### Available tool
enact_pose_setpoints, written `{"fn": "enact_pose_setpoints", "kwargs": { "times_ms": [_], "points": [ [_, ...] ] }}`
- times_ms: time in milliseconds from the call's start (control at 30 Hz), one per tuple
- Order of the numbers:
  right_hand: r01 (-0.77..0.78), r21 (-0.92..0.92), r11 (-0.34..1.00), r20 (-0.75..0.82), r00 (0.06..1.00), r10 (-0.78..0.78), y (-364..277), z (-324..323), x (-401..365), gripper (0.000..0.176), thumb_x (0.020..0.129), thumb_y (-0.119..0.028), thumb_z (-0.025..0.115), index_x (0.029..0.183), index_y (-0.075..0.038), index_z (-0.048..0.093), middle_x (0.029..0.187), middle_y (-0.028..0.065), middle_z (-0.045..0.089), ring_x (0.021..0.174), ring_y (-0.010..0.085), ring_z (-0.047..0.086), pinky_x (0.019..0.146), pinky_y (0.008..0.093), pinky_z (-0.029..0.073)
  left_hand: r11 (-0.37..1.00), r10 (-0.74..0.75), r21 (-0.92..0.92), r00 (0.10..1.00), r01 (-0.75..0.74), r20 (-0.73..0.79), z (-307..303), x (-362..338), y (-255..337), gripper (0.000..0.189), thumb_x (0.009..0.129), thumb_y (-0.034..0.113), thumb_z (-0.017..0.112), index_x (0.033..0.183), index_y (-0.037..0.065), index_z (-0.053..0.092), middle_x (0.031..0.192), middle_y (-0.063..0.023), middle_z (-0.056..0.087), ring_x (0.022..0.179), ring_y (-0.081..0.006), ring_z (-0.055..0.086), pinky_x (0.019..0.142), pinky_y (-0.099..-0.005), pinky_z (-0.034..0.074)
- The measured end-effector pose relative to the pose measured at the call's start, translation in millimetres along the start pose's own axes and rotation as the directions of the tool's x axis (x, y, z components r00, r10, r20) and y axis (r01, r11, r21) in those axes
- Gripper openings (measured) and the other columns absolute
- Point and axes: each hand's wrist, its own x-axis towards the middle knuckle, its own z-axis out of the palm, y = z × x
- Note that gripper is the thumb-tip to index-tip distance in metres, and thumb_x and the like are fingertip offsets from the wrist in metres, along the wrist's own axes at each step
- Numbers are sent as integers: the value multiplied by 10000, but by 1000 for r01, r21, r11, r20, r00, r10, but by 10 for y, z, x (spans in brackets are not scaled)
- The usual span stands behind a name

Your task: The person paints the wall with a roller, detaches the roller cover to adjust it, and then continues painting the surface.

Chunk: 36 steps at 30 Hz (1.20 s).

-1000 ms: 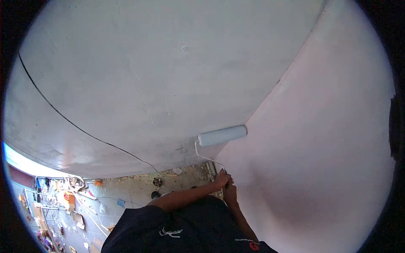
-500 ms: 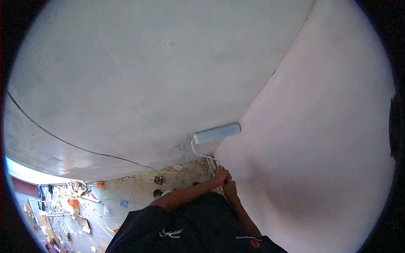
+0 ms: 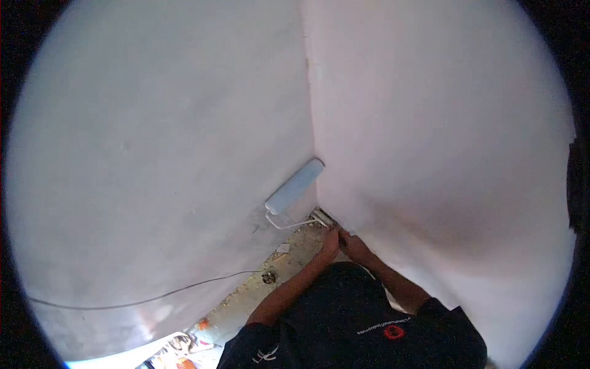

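Note:
A paint roller (image 3: 295,186) with a pale blue sleeve lies slantwise on the grey left wall, its upper end at the corner. Its thin bent wire frame (image 3: 287,226) runs down to the right, toward my hands. My left hand (image 3: 330,242) is closed around the handle near the frame. Right beside it, my right hand (image 3: 356,248) is closed on the lower part of the same handle. Most of the handle is hidden by my fingers.
The grey wall (image 3: 172,141) meets a pinkish wall (image 3: 430,111) at the corner. A dark cable (image 3: 153,299) runs along the left wall's lower part. Rubble (image 3: 269,277) lies on the floor by the wall, with clutter (image 3: 181,353) at lower left.
My view has turned to the right, so the corner now stands near the middle. The roller is tilted more steeply, still held in both hands against the left wall.

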Motion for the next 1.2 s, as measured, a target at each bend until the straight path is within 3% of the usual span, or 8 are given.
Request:
{"fn": "enact_pose_setpoints", "kwargs": {
  "times_ms": [167,267,367,467,667,967,1133,1200],
  "points": [
    [-60,70,996,99,994,53,180,215,214,562,828,-326,468,1290,-78,265,1233,211,397,1082,366,436,923,440,342,901,-385,-188,920,391,68,225,-107,919,162,786,192,495,764,34,523,696,-78,557,688,-202,560,649,-338,443],
    [54,97,994,-93,995,-45,321,424,138,551,833,-312,460,1290,-74,264,1263,193,375,1111,357,415,929,437,338,943,-319,-55,940,327,121,41,-56,540,157,774,190,504,735,38,520,676,-77,548,649,-204,541,635,-340,435],
    [-147,56,988,155,978,136,97,89,95,532,838,-294,448,1290,-82,266,1259,180,385,1081,356,445,903,447,363,957,-286,-8,943,292,172,-52,29,285,155,765,187,510,708,43,517,656,-76,536,618,-206,522,623,-342,428],
    [-62,22,998,101,993,59,-61,-164,-49,411,859,-313,415,1192,-79,361,923,211,564,816,359,564,665,444,451,842,-444,-264,883,470,155,80,-27,387,152,764,181,505,689,49,515,635,-71,509,617,-210,498,617,-347,420],
    [108,-26,994,-82,991,-110,-68,-210,23,411,840,-298,452,1186,-90,371,915,217,552,781,359,560,645,447,449,883,-427,-233,904,408,-34,366,-141,1054,115,770,137,503,810,30,514,807,-76,499,720,-216,516,637,-353,423],
    [-63,-51,997,98,993,68,27,207,138,413,821,-292,474,1176,-101,382,887,198,572,768,364,568,627,454,452,795,-503,-126,762,593,408,-381,210,330,98,779,102,486,843,32,512,905,-106,539,792,-217,539,705,-357,460],
    [38,20,999,-52,998,-37,140,227,43,409,834,-298,463,1173,-86,378,819,199,580,774,370,567,654,447,444,769,-67,561,834,-307,548,-91,-121,1068,120,795,130,498,861,30,500,925,-120,547,838,-219,544,742,-345,449],
    [67,22,998,-107,992,-64,184,227,2,419,834,-291,469,1182,-77,375,790,196,585,757,376,567,653,444,445,859,-119,489,870,-152,479,-91,-149,1027,152,804,147,510,905,35,487,923,-118,549,848,-217,544,750,-341,446]
  ]
}}
